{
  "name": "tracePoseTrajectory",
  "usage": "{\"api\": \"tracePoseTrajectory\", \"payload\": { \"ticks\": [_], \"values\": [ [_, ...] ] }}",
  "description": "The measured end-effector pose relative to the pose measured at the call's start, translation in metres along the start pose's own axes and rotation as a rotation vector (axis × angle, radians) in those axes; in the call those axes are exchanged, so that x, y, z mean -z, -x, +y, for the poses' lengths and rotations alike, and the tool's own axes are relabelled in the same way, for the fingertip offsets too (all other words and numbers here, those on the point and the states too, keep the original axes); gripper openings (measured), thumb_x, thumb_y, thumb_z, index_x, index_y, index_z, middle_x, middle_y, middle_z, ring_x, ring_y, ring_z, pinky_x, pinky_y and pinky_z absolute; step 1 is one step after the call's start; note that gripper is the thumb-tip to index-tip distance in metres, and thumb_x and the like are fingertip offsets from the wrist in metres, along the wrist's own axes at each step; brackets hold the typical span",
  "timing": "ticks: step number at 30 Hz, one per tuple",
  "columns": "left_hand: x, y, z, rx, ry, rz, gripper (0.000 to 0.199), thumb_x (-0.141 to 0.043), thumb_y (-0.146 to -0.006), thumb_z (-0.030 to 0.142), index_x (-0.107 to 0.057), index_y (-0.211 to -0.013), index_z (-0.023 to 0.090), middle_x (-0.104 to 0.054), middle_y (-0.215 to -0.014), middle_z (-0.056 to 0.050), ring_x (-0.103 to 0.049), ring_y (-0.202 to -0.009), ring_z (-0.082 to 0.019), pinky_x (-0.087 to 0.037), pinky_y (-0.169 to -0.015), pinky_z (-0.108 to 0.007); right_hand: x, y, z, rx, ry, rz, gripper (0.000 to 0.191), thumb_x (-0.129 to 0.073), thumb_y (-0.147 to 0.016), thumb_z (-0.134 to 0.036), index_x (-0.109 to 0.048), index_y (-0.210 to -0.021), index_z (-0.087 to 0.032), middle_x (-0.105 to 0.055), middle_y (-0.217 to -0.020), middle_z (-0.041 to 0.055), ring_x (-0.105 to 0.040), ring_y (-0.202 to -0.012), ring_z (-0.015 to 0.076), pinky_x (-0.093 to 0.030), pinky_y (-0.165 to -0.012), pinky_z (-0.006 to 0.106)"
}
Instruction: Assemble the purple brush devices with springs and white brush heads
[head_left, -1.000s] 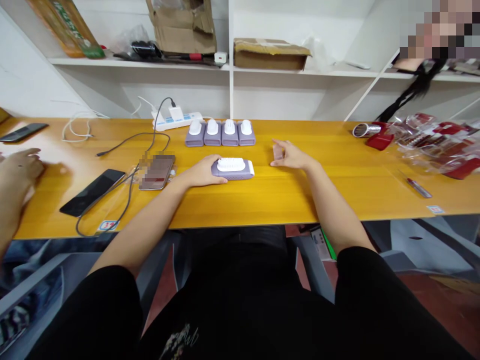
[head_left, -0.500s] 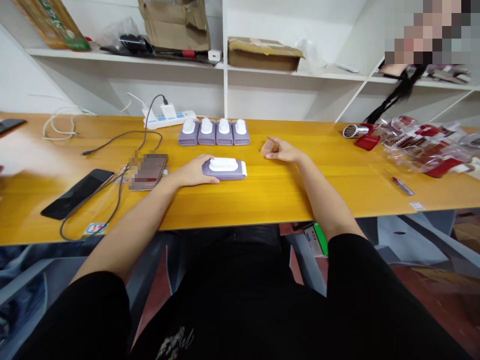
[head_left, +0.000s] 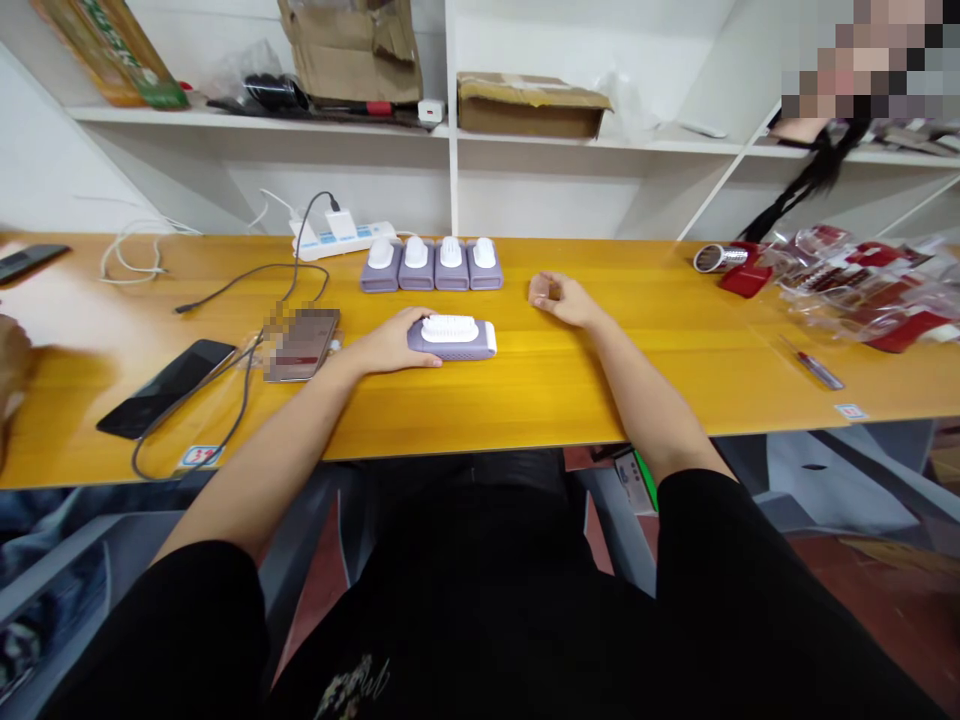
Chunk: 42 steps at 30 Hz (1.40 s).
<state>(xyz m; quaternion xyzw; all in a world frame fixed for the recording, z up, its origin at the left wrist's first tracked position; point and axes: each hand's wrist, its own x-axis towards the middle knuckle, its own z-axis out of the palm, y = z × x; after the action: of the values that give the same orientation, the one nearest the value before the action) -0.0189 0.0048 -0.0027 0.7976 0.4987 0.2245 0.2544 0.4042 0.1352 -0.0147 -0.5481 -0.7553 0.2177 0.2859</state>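
Observation:
My left hand [head_left: 397, 342] grips the left end of a purple device with a white toothed top [head_left: 459, 340], lying lengthwise on the yellow table [head_left: 450, 415]. To the right, my right hand [head_left: 564, 298] has its thumb and fingers curled round a small clear pinkish piece [head_left: 538, 288] near the tabletop. Behind the held device stand several purple blocks [head_left: 415, 278] side by side in a row, each topped with a white rounded part.
On the left lie a black phone [head_left: 166, 388], a second phone [head_left: 306, 343] and a dark cable [head_left: 246, 385]. A power strip [head_left: 345, 240] sits at the back. Red items in clear plastic [head_left: 862, 285] and a screwdriver [head_left: 819, 370] are at the right.
The view has shifted slightly. My right hand's fingers have curled further round the clear piece. My left hand keeps its hold on the purple device. A brown object has appeared at the left edge.

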Motion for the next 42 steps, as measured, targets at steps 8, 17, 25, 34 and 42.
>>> {"api": "tracePoseTrajectory", "payload": {
  "ticks": [8, 17, 25, 34, 42],
  "values": [
    [-0.001, 0.000, 0.002, 0.013, -0.011, 0.011, 0.105, -0.094, -0.068, 0.072, -0.060, -0.155, 0.023, -0.065, -0.163, -0.017, -0.062, -0.151, -0.045, -0.046, -0.133, -0.060, 0.003, 0.001, -0.002, 0.030, 0.013, 0.045, 0.104, -0.085, -0.089, -0.047, -0.043, -0.181, -0.021, -0.045, -0.186, 0.0212, -0.042, -0.175, 0.0444, -0.032, -0.142, 0.071],
    [-0.005, -0.003, -0.002, 0.011, -0.001, 0.030, 0.111, -0.097, -0.062, 0.075, -0.062, -0.154, 0.023, -0.065, -0.162, -0.018, -0.061, -0.152, -0.046, -0.046, -0.133, -0.061, -0.033, 0.032, -0.100, 0.529, -0.046, -0.028, 0.069, -0.071, -0.103, -0.067, -0.069, -0.155, -0.022, -0.072, -0.152, 0.0174, -0.071, -0.132, 0.0365, -0.057, -0.119, 0.057],
    [-0.009, -0.007, -0.006, 0.007, 0.040, 0.060, 0.113, -0.101, -0.058, 0.072, -0.064, -0.151, 0.019, -0.069, -0.157, -0.019, -0.066, -0.146, -0.047, -0.048, -0.131, -0.062, -0.094, 0.036, -0.170, 0.650, 0.079, -0.249, 0.045, -0.082, -0.098, -0.053, -0.080, -0.130, -0.021, -0.075, -0.128, 0.0137, -0.067, -0.128, 0.0377, -0.053, -0.118, 0.055],
    [-0.008, -0.005, -0.003, 0.043, 0.009, 0.039, 0.110, -0.101, -0.060, 0.072, -0.065, -0.150, 0.020, -0.069, -0.157, -0.018, -0.067, -0.142, -0.047, -0.052, -0.128, -0.061, -0.084, 0.033, -0.168, 0.657, 0.071, -0.299, 0.033, -0.079, -0.103, -0.046, -0.082, -0.122, -0.019, -0.075, -0.124, 0.0131, -0.070, -0.116, 0.0335, -0.055, -0.110, 0.049],
    [-0.010, -0.004, -0.004, 0.019, 0.027, 0.038, 0.108, -0.100, -0.062, 0.069, -0.063, -0.150, 0.020, -0.069, -0.158, -0.020, -0.067, -0.144, -0.048, -0.052, -0.127, -0.064, -0.081, 0.038, -0.171, 0.702, 0.120, -0.305, 0.030, -0.066, -0.106, -0.039, -0.078, -0.127, -0.019, -0.074, -0.128, 0.0152, -0.068, -0.121, 0.0357, -0.055, -0.114, 0.054]
  ]
}}
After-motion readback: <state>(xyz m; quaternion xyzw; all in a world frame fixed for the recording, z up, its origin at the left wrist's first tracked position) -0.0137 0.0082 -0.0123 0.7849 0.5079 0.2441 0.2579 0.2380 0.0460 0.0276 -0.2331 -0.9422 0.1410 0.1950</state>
